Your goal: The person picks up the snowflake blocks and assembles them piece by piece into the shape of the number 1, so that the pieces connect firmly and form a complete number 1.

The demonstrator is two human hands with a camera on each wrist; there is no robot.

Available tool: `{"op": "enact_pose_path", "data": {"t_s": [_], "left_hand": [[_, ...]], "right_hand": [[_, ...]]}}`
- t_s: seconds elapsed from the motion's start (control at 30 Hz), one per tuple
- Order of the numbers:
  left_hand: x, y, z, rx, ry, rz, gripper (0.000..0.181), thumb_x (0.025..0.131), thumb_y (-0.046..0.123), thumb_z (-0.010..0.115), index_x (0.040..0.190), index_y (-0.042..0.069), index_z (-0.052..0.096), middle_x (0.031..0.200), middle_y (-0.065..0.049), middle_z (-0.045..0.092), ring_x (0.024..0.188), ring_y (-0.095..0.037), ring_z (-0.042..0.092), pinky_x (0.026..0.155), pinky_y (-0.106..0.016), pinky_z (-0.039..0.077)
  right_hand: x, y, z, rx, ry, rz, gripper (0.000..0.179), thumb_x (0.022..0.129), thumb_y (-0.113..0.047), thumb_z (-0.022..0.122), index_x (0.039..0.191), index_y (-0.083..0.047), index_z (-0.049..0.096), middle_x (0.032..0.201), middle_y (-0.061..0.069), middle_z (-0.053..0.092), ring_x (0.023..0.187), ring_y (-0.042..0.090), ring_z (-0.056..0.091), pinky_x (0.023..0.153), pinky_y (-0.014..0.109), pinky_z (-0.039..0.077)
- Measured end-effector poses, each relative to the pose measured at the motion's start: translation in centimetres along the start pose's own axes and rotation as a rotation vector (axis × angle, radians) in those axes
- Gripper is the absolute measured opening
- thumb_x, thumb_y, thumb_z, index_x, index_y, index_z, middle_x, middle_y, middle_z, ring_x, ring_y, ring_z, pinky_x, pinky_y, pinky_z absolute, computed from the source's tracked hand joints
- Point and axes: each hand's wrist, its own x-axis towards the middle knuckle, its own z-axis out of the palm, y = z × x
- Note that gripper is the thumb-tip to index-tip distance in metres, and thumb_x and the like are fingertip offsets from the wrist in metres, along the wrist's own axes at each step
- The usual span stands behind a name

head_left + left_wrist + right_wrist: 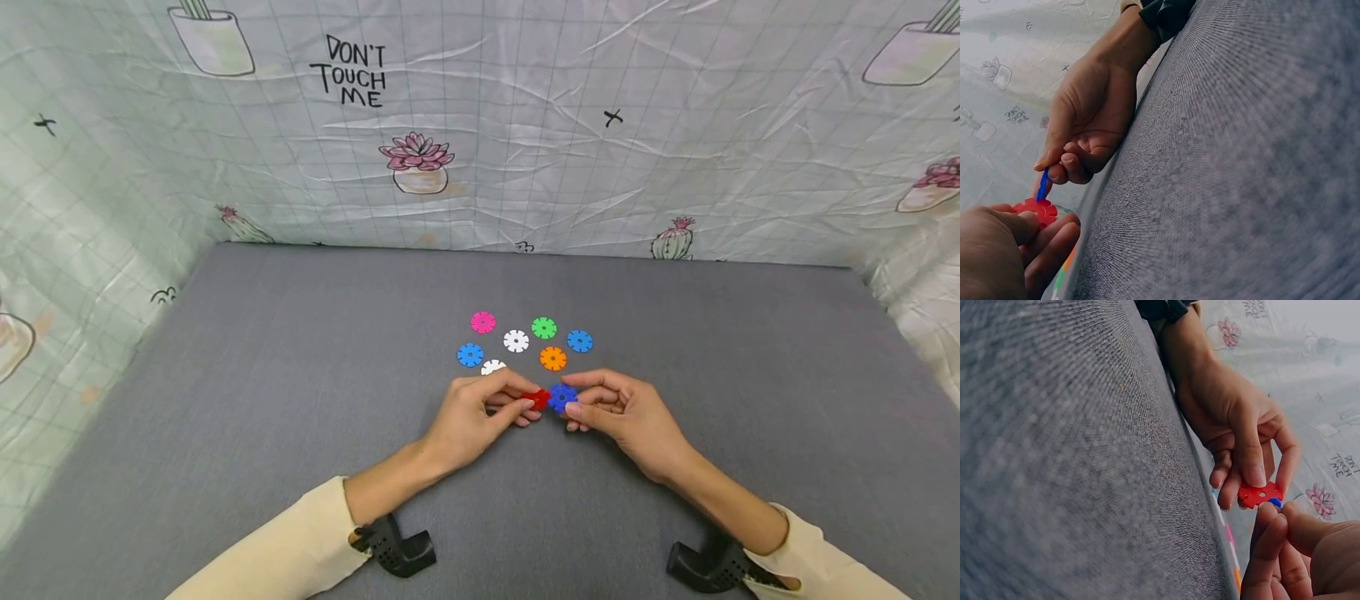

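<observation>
My left hand (474, 415) pinches a red notched plastic disc (537, 399) between thumb and fingers. A dark blue notched disc (561, 397) is pinched by my right hand (632, 418). The two discs meet edge to edge, the blue one turned crosswise to the red disc (1046, 211) in the left wrist view. From the right wrist view, the red disc (1261, 495) shows its centre hole, while fingers hide most of the blue disc (1275, 502). Whether the notches are locked together, I cannot tell.
Beyond my hands, loose discs lie flat on the grey table (300, 350): pink (483, 322), green (543, 327), orange (553, 359), two light blue (470, 355) and two white (516, 341). One white disc (492, 367) is partly behind my left hand. A patterned cloth (525, 167) hangs behind.
</observation>
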Motion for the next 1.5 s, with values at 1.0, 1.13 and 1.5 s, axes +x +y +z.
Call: {"op": "enact_pose_path", "data": {"t_s": [1.0, 1.13, 1.5], "left_hand": [[0.0, 0.3, 0.0, 0.000, -0.046, 0.114, 0.018, 0.081, -0.018, 0.064, 0.096, -0.009, 0.063, 0.085, -0.021, 0.068, 0.067, -0.026, 0.069, 0.059, -0.030, 0.056], [-0.1, -0.2, 0.0, 0.010, -0.006, 0.056, 0.016, 0.086, -0.009, 0.064, 0.101, -0.003, 0.064, 0.089, -0.016, 0.069, 0.069, -0.023, 0.069, 0.060, -0.029, 0.056], [0.0, -0.2, -0.2, 0.265, -0.006, 0.046, 0.021, 0.083, 0.007, 0.075, 0.102, 0.009, 0.065, 0.093, 0.001, 0.068, 0.078, -0.008, 0.061, 0.068, -0.022, 0.051]], "right_hand": [[-0.1, 0.3, 0.0, 0.136, -0.106, 0.012, 0.034, 0.089, -0.001, 0.066, 0.118, 0.014, 0.054, 0.096, 0.018, 0.068, 0.080, 0.027, 0.068, 0.076, 0.036, 0.054], [0.0, 0.2, 0.0, 0.122, -0.087, 0.045, 0.035, 0.093, -0.007, 0.063, 0.121, 0.012, 0.054, 0.095, 0.018, 0.068, 0.081, 0.023, 0.067, 0.074, 0.029, 0.054], [-0.1, -0.1, 0.0, 0.177, -0.044, 0.085, 0.036, 0.091, -0.005, 0.065, 0.119, 0.013, 0.053, 0.092, 0.017, 0.069, 0.075, 0.020, 0.066, 0.069, 0.025, 0.053]]}}
